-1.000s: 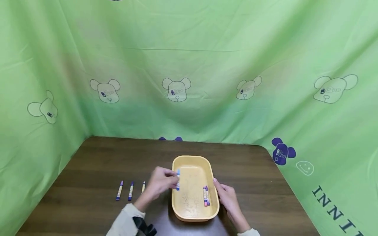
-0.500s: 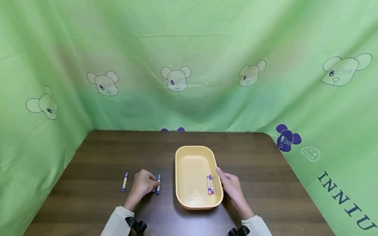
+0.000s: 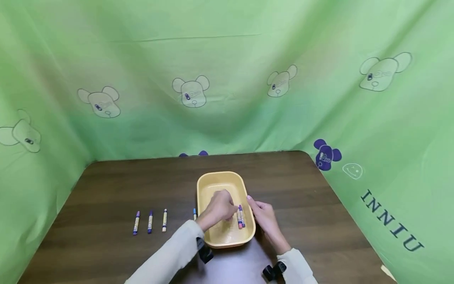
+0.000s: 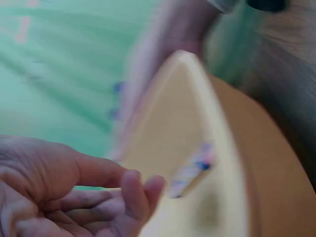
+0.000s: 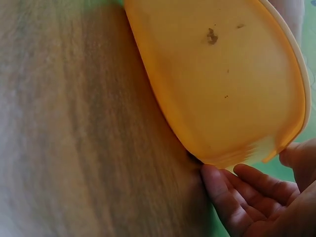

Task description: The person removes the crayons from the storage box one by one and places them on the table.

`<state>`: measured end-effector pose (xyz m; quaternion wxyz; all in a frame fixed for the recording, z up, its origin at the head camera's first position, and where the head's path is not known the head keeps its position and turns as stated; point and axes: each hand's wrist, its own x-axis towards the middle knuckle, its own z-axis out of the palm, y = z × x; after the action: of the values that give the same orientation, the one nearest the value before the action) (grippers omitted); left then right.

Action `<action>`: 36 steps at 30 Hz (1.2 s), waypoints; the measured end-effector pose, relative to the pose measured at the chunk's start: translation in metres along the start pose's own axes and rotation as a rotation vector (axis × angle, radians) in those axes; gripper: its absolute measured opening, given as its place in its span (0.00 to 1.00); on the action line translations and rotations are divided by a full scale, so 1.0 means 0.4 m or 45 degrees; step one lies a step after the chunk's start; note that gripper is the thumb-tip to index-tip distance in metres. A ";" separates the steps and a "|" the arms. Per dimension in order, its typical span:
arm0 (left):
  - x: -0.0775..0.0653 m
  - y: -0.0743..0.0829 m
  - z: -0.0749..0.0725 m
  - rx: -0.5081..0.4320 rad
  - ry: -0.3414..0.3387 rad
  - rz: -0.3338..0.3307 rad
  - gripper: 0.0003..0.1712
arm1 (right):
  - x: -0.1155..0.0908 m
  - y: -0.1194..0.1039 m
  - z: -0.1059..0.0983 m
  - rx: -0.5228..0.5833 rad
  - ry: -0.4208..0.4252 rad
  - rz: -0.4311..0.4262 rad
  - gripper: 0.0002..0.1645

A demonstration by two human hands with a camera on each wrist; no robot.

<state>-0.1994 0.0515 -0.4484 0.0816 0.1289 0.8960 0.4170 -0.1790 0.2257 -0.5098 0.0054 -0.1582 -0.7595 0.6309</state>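
My left hand (image 3: 220, 207) reaches over the yellow plastic tray (image 3: 228, 180), its fingertips close beside two crayons (image 3: 242, 221) lying together inside. In the left wrist view, thumb and fingers of the left hand (image 4: 54, 182) show nothing between them, with the crayons (image 4: 190, 173) blurred beyond. My right hand (image 3: 265, 219) grips the tray's right side, thumb at the rim and fingers against the outer wall, as the right wrist view shows. Left of the tray, a light purple crayon (image 3: 136, 223), a dark purple one (image 3: 150, 223) and a white one (image 3: 164, 221) stand in a row.
A blue crayon (image 3: 194, 214) lies right beside the tray's left wall, partly hidden by the left forearm. All rest on a dark wooden table (image 3: 117, 189). A green printed cloth (image 3: 142, 134) hangs behind and along both sides.
My left hand set the blue crayon down on the table left of the tray, let go, and moved right, over the tray. The right hand stays on the tray's side.
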 end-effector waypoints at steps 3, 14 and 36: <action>0.018 -0.019 0.050 0.149 -0.051 -0.049 0.21 | -0.008 0.006 0.026 -0.028 -0.049 -0.012 0.31; 0.021 -0.040 0.034 0.178 -0.045 -0.121 0.20 | 0.004 -0.028 0.044 -0.123 -0.084 -0.088 0.32; 0.026 -0.011 0.023 0.131 -0.083 -0.054 0.13 | 0.011 -0.016 -0.004 -0.171 0.030 -0.073 0.33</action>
<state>-0.2078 0.0585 -0.4582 0.1128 0.1274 0.9157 0.3642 -0.1844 0.2273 -0.5042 0.0217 -0.1437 -0.8042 0.5763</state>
